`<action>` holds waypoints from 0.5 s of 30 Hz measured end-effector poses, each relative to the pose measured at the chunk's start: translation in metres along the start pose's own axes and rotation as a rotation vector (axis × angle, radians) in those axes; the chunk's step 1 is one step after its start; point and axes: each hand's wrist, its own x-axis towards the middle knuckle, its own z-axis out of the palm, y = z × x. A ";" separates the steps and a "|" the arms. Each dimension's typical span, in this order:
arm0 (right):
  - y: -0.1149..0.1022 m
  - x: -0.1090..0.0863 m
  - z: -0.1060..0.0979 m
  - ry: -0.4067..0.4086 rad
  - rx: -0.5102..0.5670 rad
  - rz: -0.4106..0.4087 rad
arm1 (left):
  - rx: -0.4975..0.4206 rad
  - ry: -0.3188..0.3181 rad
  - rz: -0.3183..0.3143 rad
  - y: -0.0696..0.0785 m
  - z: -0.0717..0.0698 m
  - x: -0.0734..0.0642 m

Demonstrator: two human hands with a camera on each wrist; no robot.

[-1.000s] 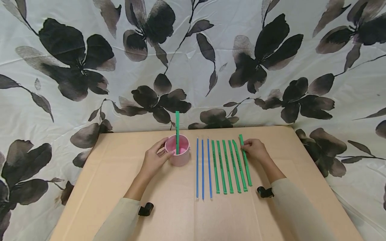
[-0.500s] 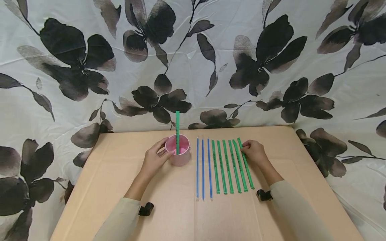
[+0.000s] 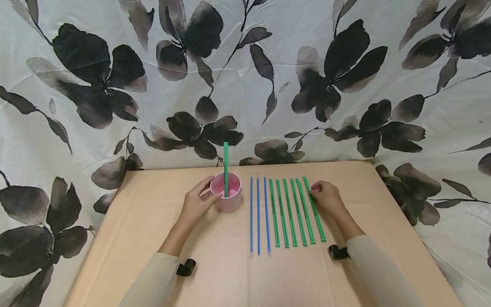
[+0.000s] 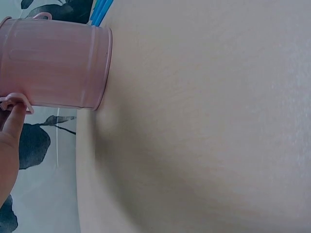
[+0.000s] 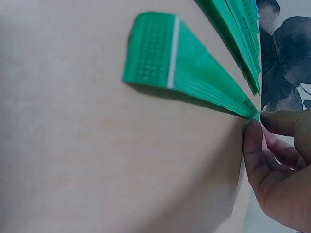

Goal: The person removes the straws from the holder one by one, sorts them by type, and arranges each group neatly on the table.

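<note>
My left hand [image 3: 197, 204] grips a small pink pail [image 3: 230, 204] by its side, and one digit touches its ear in the left wrist view. A green-wrapped straw [image 3: 225, 164] stands upright in the pail, rising well above the rim. On the right, my right hand [image 3: 326, 195] pinches a green-wrapped straw [image 3: 317, 217] near its far part, at the right end of a row. In the right wrist view that wrapped straw [image 5: 204, 77] shows a crimped near end with a white line, lying low over the table.
Several green-wrapped straws [image 3: 290, 213] lie side by side, with three thin blue sticks [image 3: 258, 213] left of them. The tan tabletop [image 3: 215, 273] ends at a back edge before a floral cloth [image 3: 245, 85].
My right hand has drawn its green-wrapped straw slightly toward me and to the right, laying it beside the row. The left hand and pail have stayed put.
</note>
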 end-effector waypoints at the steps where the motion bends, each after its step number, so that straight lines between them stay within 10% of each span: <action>1: 0.001 0.000 -0.001 0.004 0.009 -0.001 | -0.004 -0.003 -0.002 0.004 0.000 -0.001; 15: -0.037 0.006 0.007 0.031 0.224 -0.151 | -0.020 -0.018 -0.004 0.025 -0.002 -0.007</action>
